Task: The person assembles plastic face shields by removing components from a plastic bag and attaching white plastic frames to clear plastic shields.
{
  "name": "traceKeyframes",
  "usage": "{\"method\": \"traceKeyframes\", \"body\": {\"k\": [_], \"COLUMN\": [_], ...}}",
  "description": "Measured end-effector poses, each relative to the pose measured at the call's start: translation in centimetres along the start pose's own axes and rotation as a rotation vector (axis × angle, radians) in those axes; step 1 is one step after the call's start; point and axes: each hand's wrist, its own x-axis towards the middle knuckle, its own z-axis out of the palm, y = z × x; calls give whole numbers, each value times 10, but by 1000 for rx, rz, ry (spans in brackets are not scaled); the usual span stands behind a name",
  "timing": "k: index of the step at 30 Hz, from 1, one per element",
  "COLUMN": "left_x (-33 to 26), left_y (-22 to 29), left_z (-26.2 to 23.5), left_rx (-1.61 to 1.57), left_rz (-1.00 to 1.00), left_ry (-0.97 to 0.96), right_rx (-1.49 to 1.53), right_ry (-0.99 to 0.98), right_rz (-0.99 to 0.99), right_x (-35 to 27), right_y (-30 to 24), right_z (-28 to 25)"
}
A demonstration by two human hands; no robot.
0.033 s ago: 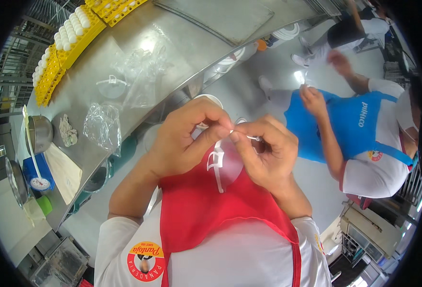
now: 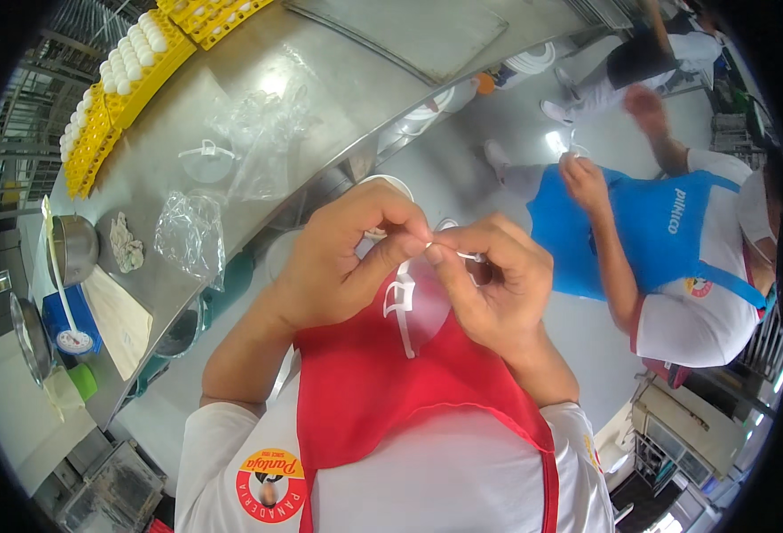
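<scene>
In front of my chest, my left hand (image 2: 356, 258) and my right hand (image 2: 498, 271) meet fingertip to fingertip. Both pinch a small white end of what looks like the strap of a clear mouth shield. Below the fingers hangs the clear mouth shield (image 2: 429, 313), a see-through curved panel with a white plastic frame (image 2: 400, 298), seen against my red apron (image 2: 365, 391). A thin white loop (image 2: 471, 258) shows by my right fingers. The fingers partly cover the join between strap and frame. A similar clear shield (image 2: 206, 163) lies on the metal table.
Left and ahead stretches the metal table (image 2: 160, 151), bearing yellow egg trays (image 2: 147, 93), crumpled clear plastic bags (image 2: 191, 235), a cloth (image 2: 127, 244), a metal bowl (image 2: 76, 249) and a flat tray (image 2: 409, 35). At right stands a co-worker in a blue apron (image 2: 627, 235); another person (image 2: 640, 67) is farther back.
My hands and the clear mouth shield stay in place. The co-worker's hands have shifted slightly to the right, the farther one also upward.
</scene>
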Motion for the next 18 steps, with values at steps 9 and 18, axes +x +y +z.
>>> {"method": "traceKeyframes", "body": {"k": [9, 18], "left_x": [-4, -4], "left_y": [-3, -4], "left_z": [11, 13], "left_rx": [-227, 25], "left_rz": [-145, -179], "left_ry": [41, 50], "right_rx": [-98, -105], "right_ry": [5, -36], "right_rz": [-24, -3], "right_x": [4, 1], "right_y": [-3, -10], "right_z": [-5, -11]}}
